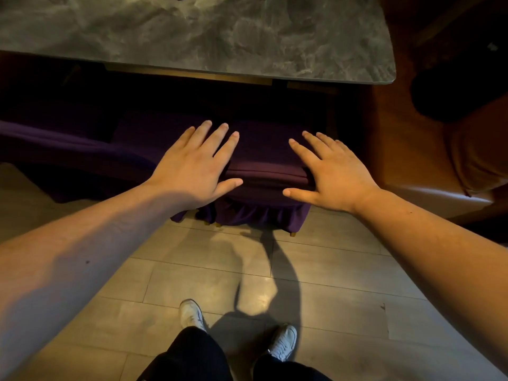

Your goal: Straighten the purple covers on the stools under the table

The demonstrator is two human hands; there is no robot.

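Note:
A stool with a dark purple cover (264, 171) stands half under the grey marble table (192, 37). The cover has a seam fold along the seat's front edge and a ruffled skirt hanging to the floor. My left hand (198, 166) lies flat on the left part of the seat, fingers spread. My right hand (327, 174) lies flat on the right part, fingers spread, thumb over the front edge. Neither hand grips cloth. A second purple-covered stool (68, 158) stands to the left, its far half lost in shadow under the table.
The table's rounded corner (384, 75) overhangs at the right. A brown leather seat (453, 171) stands to the right of the stool. Pale floor planks (316, 270) stretch in front, with my white shoes (283, 342) at the bottom.

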